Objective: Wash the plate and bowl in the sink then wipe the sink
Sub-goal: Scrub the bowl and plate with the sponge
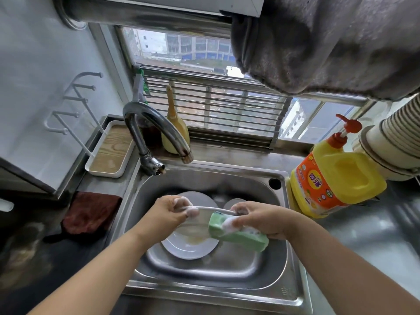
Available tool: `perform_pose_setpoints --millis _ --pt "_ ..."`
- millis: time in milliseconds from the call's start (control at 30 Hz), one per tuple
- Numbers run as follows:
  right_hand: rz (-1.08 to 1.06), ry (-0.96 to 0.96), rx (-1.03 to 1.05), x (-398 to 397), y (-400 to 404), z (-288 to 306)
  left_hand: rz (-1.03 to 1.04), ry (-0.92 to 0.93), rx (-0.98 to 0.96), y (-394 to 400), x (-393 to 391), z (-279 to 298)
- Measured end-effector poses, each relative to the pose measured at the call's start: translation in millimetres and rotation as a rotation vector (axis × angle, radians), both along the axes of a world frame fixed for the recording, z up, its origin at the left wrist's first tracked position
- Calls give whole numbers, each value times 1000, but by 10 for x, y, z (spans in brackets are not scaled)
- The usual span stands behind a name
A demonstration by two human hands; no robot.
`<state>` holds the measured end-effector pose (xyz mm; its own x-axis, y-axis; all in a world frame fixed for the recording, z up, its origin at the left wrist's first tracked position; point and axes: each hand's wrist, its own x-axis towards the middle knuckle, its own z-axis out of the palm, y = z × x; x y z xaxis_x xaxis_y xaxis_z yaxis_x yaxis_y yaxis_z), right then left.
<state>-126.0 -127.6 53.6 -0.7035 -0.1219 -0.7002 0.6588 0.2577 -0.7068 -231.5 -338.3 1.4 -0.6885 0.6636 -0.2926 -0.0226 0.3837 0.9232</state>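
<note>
My left hand pinches the plate, held edge-up, running left to right. My right hand squeezes the green sponge. Another plate lies in the sink.

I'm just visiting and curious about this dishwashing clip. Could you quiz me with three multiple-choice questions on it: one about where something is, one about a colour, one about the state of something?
1. Where does the yellow detergent bottle stand?
A. Right of the sink
B. Inside the sink
C. On the windowsill

2. What colour is the sponge?
A. Pink
B. Green
C. Blue

3. What is the faucet doing?
A. Running hard
B. Spraying sideways
C. No water shows

Answers:
1 A: it stands on the counter by the sink's right rim.
2 B: the right hand grips a foamy green sponge against the dish that the left hand holds.
3 C: no stream leaves the spout.
</note>
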Motion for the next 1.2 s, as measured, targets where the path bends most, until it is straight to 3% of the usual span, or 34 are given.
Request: perform_pose_setpoints --millis 267,367,433,500,567,733,933,1067,1200 --pt "113 150 291 -88 -62 184 232 -161 112 -43 144 -103" --pt "143 155 407 -67 -49 154 477 -231 -68 14 206 -140" --pt "147 166 430 -41 -30 109 626 -582 -106 85 191 -142" --pt "150 182 418 -4 -32 67 654 -1010 -2 167 167 -114" --pt "159 196 400 42 -47 31 613 -1154 99 243 192 -63" --pt "131 188 352 192 -40 -100 742 -1110 189 377 222 -92" --pt "141 -79 184 453 159 -188 635 -932 121 112 196 -329" --pt "-248 -146 -57 627 308 -439 601 -774 82 -96 164 -372" --pt "-519 -87 191 569 181 -823 621 -698 76 -275 149 -480"
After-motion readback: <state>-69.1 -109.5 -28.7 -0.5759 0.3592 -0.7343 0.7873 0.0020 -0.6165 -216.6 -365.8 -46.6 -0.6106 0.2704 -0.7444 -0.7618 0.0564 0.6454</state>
